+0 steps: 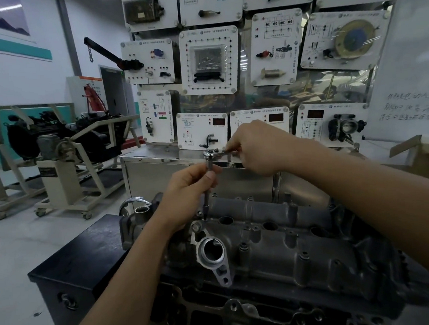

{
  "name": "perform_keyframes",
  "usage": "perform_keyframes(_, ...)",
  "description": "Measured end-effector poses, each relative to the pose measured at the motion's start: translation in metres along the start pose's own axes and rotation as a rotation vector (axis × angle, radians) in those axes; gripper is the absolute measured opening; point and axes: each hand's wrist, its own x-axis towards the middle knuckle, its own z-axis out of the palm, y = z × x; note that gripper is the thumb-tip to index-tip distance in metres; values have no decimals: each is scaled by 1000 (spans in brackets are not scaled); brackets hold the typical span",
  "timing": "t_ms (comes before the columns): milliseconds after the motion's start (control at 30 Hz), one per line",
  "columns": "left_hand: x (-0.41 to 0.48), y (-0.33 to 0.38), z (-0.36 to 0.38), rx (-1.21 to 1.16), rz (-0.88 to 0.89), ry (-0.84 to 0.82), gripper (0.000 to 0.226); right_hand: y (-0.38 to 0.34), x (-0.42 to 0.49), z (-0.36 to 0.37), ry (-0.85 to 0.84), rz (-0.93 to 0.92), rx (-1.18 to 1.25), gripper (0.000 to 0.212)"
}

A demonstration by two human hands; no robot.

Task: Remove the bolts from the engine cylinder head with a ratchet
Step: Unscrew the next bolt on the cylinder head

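Note:
The grey engine cylinder head [291, 253] lies across the lower middle of the head view. A chrome ratchet [211, 154] stands above its far left corner, with a long extension bar [207, 201] running down to a bolt near the head's upper left edge. My left hand [187, 192] grips the extension bar just below the ratchet head. My right hand [258, 148] holds the ratchet's handle, which points right and is mostly hidden in the fist. Several dark bolts [243, 246] stand along the head's cover.
A black cabinet [71, 268] sits at the left under the engine. Behind stands a steel cabinet [158, 171] with a wall of white training panels [210, 61]. An engine on a wheeled stand [55, 153] is at far left, and a cardboard box [416, 153] at right.

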Motion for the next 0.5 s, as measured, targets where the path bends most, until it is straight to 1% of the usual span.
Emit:
perform_keyframes(67, 0, 2, 1, 6, -11, -11, 24, 3, 10, 6, -111, -40, 71, 28)
perform_keyframes(133, 0, 3, 2, 24, -25, -23, 26, 5, 15, 11, -204, -56, 157, 37)
perform_keyframes(233, 1, 0, 0, 1, -30, 12, 24, 6, 15, 14, -182, -72, 272, 53)
perform_keyframes(300, 1, -3, -2, -20, -19, 52, 23, 6, 13, 13, -144, -77, 225, 52)
perform_keyframes(367, 2, -4, -2, -40, -15, 84, 23, 5, 9, 11, -120, -73, 104, 48)
perform_keyframes(433, 3, -4, -1, -43, -13, 108, 24, 3, 3, 7, -112, -44, -20, 40)
perform_keyframes(500, 4, -4, 0, -33, -5, 125, 24, -1, -5, -2, -93, 0, -88, 30)
